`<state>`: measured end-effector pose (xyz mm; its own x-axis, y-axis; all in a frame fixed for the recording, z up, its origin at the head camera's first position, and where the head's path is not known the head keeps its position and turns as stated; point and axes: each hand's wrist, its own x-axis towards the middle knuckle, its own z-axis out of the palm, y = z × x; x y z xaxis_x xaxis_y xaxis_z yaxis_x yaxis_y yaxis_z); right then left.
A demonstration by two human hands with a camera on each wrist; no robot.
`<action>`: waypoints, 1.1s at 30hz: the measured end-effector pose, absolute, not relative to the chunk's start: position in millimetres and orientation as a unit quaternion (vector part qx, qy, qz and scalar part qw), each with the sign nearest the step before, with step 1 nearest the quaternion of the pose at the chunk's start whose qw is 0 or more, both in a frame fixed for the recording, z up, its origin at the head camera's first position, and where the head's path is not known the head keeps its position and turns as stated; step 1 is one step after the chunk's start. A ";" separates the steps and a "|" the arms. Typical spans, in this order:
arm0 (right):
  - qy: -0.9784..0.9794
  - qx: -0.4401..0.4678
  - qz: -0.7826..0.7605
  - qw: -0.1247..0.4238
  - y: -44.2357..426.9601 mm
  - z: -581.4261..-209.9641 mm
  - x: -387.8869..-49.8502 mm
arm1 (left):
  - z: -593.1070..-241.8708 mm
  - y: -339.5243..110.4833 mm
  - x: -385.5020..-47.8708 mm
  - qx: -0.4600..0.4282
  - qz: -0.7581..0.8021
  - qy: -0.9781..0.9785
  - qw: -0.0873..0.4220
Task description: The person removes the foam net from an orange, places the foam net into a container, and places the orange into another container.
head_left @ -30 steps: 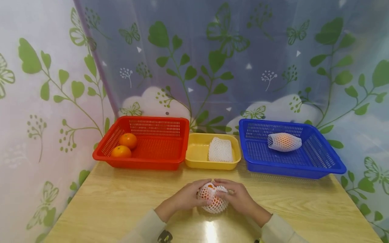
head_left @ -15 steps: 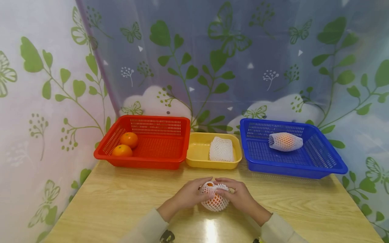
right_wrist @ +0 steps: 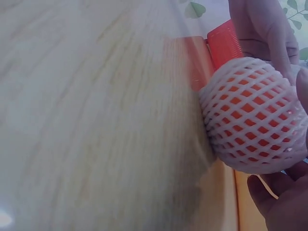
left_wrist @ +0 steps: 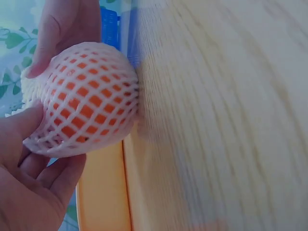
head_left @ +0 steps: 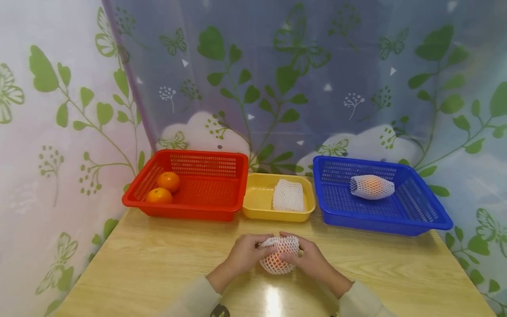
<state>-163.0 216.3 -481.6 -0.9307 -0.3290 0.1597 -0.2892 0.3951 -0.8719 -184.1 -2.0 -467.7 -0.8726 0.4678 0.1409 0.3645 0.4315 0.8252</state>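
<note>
An orange (head_left: 277, 263) in a white foam net sleeve sits on the table near its front, between both hands. My left hand (head_left: 244, 253) grips its left side, thumb and fingers pinching the sleeve's upper edge. From the right, my right hand (head_left: 310, 260) holds the sleeve with its thumb on the near side and fingers behind. In the left wrist view, the netting (left_wrist: 89, 103) stretches over the fruit, with orange skin showing through the gaps. The right wrist view shows the same netted orange (right_wrist: 252, 118) low against the wood.
A red basket (head_left: 190, 212) with two bare oranges (head_left: 168, 181) stands at back left. The yellow tray (head_left: 253, 215) in the middle holds a flat white foam net (head_left: 288, 196). At back right, a blue basket (head_left: 380, 224) holds a netted fruit (head_left: 372, 187). Patterned curtains hang behind.
The sleeve's top edge has been drawn up further, covering the orange skin that showed at the top opening. Both hands have shifted only slightly around the fruit.
</note>
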 end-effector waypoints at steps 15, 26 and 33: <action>0.839 -0.175 -0.515 0.020 212.8 -481.5 -161.4 | -467.7 0.3 -182.1 0.233 0.519 0.821 0.048; 0.843 -0.183 -0.505 -0.025 213.6 -482.5 -160.5 | -470.0 0.9 -183.8 0.250 0.526 0.810 0.073; 0.825 -0.183 -0.532 -0.047 214.7 -481.1 -162.0 | -469.7 0.3 -184.0 0.259 0.527 0.804 0.089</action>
<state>-162.0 214.7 -481.1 -0.9283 -0.2530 0.2724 -0.3527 0.3671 -0.8607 -184.0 0.3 -469.7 -0.8502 0.5104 0.1292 0.3219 0.3096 0.8947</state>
